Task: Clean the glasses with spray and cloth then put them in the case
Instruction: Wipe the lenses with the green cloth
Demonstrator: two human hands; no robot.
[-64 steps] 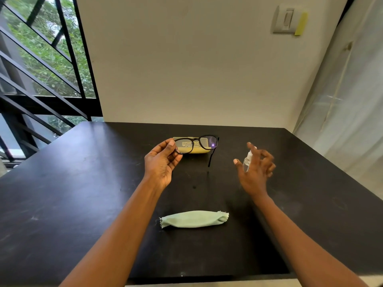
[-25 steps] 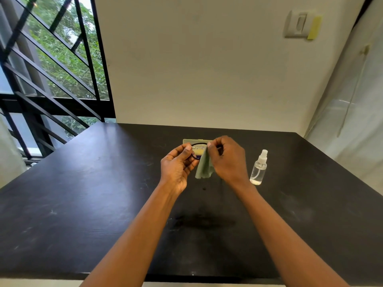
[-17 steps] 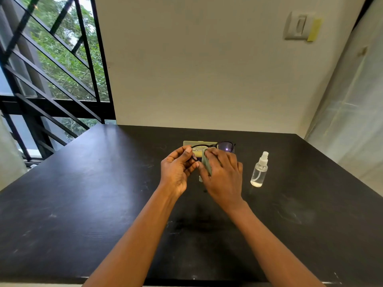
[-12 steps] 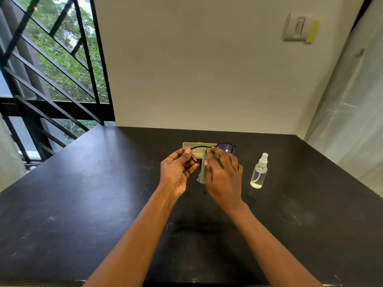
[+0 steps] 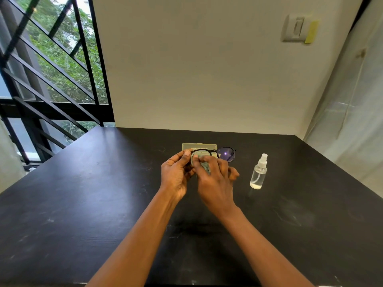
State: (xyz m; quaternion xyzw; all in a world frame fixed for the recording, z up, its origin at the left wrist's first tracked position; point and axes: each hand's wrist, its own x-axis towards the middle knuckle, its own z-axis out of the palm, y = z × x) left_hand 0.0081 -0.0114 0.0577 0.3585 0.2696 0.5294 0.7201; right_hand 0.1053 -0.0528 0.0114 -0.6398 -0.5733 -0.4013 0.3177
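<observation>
While the left hand (image 5: 176,172) pinches the left end of the black-framed glasses (image 5: 213,153) between thumb and fingers and holds them above the black bench (image 5: 83,204), the right hand (image 5: 215,179) presses the pale green cleaning cloth (image 5: 204,164) against the left lens, with its fingers curled around the cloth. Only a small part of the cloth shows between the two hands. The right lens is uncovered and gives a purple reflection.

I judge that the task is in its middle part: the wiping step is in progress. The small clear plastic spray bottle (image 5: 259,172) stands upright on the bench, to the right of the hands and apart from them, with a little liquid at the bottom, so the spraying seems to be finished, although I cannot see any wetness on the lenses. The right lens does not look wiped yet, but this is only my guess.

The flat yellowish glasses case (image 5: 199,146) lies on the bench just behind the hands, and I cannot tell if it is open or closed. What is left: to finish both lenses, to fold the temples, and to put the glasses into the case.
</observation>
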